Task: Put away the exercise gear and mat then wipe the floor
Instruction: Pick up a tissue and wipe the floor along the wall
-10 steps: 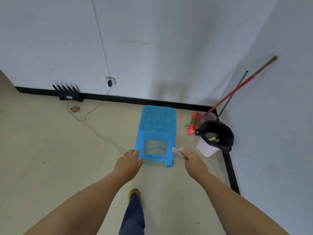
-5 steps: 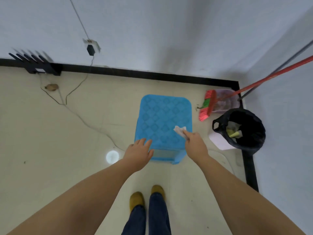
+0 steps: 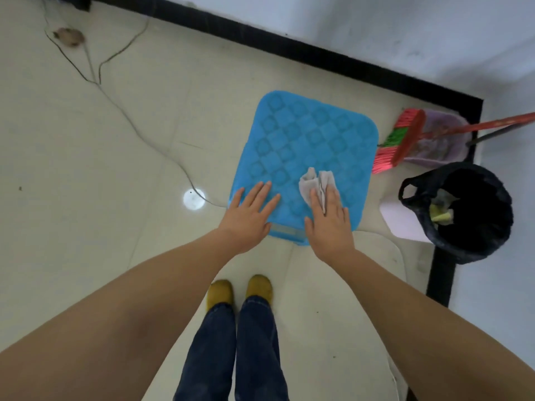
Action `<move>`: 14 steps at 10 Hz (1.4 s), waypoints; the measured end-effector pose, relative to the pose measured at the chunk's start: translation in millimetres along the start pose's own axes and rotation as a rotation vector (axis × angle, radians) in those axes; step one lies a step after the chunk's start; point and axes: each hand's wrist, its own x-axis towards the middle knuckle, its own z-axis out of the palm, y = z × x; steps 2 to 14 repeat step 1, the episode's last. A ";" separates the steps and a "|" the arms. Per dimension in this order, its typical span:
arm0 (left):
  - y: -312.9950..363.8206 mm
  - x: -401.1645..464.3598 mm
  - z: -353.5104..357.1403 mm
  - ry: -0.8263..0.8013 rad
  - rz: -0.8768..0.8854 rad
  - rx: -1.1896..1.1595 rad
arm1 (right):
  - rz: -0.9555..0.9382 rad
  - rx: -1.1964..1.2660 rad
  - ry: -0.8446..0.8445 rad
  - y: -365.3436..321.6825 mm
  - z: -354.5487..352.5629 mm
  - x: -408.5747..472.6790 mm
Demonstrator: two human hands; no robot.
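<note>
A blue plastic stool (image 3: 307,140) stands on the pale floor, seen from straight above. My left hand (image 3: 249,212) lies flat and open on the stool's near left corner. My right hand (image 3: 328,224) rests on the near right part of the seat, its fingers pressing a crumpled grey-white cloth (image 3: 314,183) onto the seat. No mat or exercise gear is in view.
A bin lined with a black bag (image 3: 463,215) stands right of the stool. A red broom (image 3: 405,140) and a pale dustpan (image 3: 443,140) lean in the corner. A thin cable (image 3: 130,123) crosses the floor on the left. My feet (image 3: 240,290) are just before the stool.
The view has tipped down and closed in on the stool. Both hands moved forward onto the seat, and the cloth now lies pressed on it under my right fingers.
</note>
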 end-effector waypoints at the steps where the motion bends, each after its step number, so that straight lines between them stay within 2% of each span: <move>1: -4.1 -4.6 -46.8 -0.129 -0.016 -0.104 | 0.057 -0.013 -0.256 -9.2 -43.6 11.1; 14: -4.1 -4.6 -46.8 -0.129 -0.016 -0.104 | 0.057 -0.013 -0.256 -9.2 -43.6 11.1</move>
